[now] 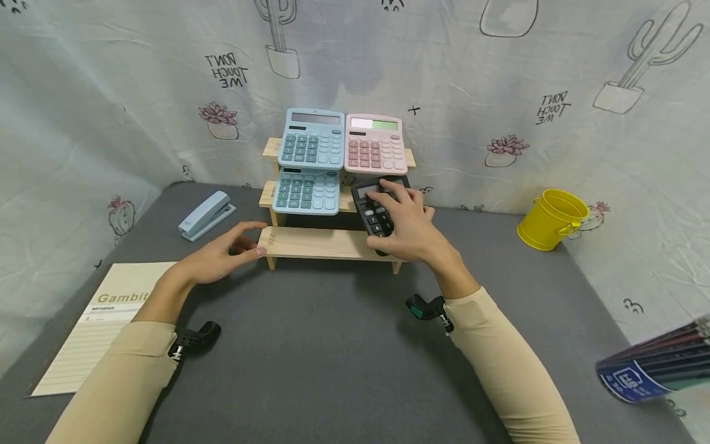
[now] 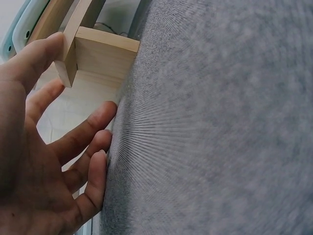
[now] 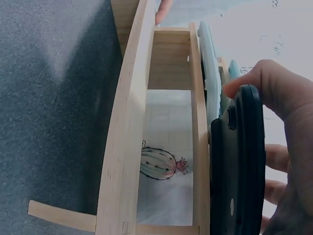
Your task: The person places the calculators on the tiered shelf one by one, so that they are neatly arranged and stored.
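My right hand (image 1: 409, 228) grips a black calculator (image 1: 375, 219) with its fingers over the top part and its thumb near the bottom. The calculator leans back at the right side of a three-step wooden shelf (image 1: 322, 243). Edge-on in the right wrist view, the black calculator (image 3: 249, 166) stands beside the middle board; its far contact is partly hidden. With thumb and index finger my left hand (image 1: 213, 256) holds the left end of the lowest board (image 2: 68, 71). Two blue calculators (image 1: 312, 139) and a pink calculator (image 1: 376, 145) lean on the upper steps.
A pale blue stapler (image 1: 207, 216) lies left of the shelf, with a notebook (image 1: 72, 351) nearer me. To the right stand a yellow bucket (image 1: 549, 222) and a dark holder of pencils (image 1: 638, 376). A patterned cloth (image 1: 355, 55) hangs behind.
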{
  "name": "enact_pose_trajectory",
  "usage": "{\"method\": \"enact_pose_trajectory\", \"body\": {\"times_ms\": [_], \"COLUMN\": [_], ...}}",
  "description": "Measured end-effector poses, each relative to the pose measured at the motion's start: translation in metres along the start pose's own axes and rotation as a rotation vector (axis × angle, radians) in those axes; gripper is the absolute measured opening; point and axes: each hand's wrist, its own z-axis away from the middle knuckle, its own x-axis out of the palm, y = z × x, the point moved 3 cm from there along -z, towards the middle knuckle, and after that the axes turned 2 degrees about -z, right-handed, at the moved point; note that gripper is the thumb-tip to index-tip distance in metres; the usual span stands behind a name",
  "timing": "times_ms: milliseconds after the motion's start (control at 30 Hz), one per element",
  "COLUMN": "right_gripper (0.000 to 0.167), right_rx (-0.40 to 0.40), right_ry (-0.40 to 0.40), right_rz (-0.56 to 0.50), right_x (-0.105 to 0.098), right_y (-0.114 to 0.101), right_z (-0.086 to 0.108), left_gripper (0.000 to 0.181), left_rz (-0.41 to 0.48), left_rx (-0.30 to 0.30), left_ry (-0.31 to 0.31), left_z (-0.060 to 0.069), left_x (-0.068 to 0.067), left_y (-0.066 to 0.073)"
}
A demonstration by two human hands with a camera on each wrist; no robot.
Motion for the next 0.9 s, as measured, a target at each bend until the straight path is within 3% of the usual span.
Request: {"method": "enact_pose_trajectory", "body": {"times_ms": [567,900], "right_gripper": [0.08,0.091], "right_rx": [0.105,0.153], "right_ry": [0.004,-0.007], "right_rz": [0.036,0.059], "right_x": [0.01,0.011], "right_y": [-0.013,-0.014], "right_z": [-0.023,-0.034], "left_gripper": [0.069,0.07], "left_rz": [0.002,-0.02], "left_rx": [-0.002,-0.019], "left_ry": [-0.009,-0.003], "left_z": [0.003,0.0], "left_x": [-0.001,-0.001], "left_y": [0.002,0.003]}}
